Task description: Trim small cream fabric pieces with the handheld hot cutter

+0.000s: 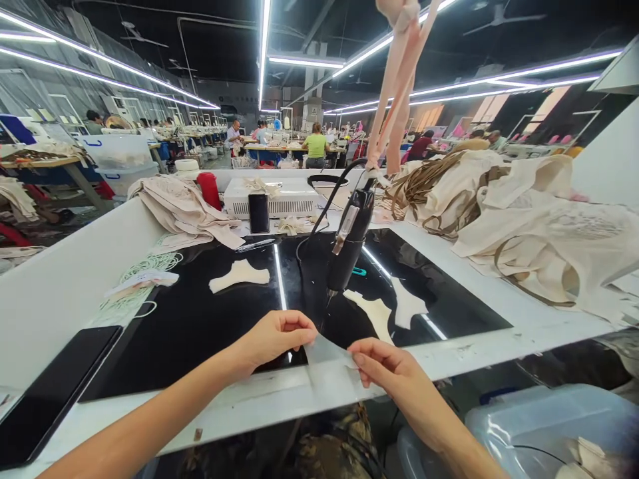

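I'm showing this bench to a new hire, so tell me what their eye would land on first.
First, the two bare hands at the near edge: left hand and right hand pinch a thin translucent sheet between their fingers. Just behind it, a black corded hand tool hangs tip-down over the glossy black work surface, where cream fabric cutouts lie. A heap of beige garments fills the right side.

1. This is a garment factory hall: long rows of work tables with seated workers far back.
2. Cut fabric piles lie right; ceiling light strips run overhead.
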A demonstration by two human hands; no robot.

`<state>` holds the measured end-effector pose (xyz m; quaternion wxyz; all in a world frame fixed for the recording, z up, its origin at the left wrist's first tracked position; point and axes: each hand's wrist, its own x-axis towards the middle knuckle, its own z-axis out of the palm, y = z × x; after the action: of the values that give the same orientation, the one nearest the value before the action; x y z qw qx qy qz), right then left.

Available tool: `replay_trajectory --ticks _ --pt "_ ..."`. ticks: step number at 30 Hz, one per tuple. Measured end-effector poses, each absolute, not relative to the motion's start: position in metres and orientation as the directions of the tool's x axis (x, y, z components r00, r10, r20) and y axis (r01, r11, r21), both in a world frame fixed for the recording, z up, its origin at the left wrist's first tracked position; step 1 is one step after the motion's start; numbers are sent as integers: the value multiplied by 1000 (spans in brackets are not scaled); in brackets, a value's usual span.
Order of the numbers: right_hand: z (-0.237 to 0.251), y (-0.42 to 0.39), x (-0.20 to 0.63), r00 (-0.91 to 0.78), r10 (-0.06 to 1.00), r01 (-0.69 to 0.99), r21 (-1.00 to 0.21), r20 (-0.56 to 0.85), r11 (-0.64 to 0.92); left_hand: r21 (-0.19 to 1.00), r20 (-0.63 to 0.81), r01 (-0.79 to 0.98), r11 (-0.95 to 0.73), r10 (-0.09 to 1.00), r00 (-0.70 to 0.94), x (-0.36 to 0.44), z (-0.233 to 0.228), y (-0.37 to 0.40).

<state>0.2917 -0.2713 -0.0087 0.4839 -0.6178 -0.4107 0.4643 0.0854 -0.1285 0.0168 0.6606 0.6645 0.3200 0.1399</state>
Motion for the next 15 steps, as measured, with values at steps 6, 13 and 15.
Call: replay_trajectory --ticks 6,13,15 --pt "-3 -262 276 182 970 105 -978 -160 -181 945 -300 309 106 651 697 70 22 -126" --pt "-2 -262 268 11 997 127 -988 -82 -82 978 -197 109 177 615 764 70 22 -130" --pt "-3 -260 268 26 1000 129 -992 6 2 970 -157 15 243 578 801 72 23 -134"
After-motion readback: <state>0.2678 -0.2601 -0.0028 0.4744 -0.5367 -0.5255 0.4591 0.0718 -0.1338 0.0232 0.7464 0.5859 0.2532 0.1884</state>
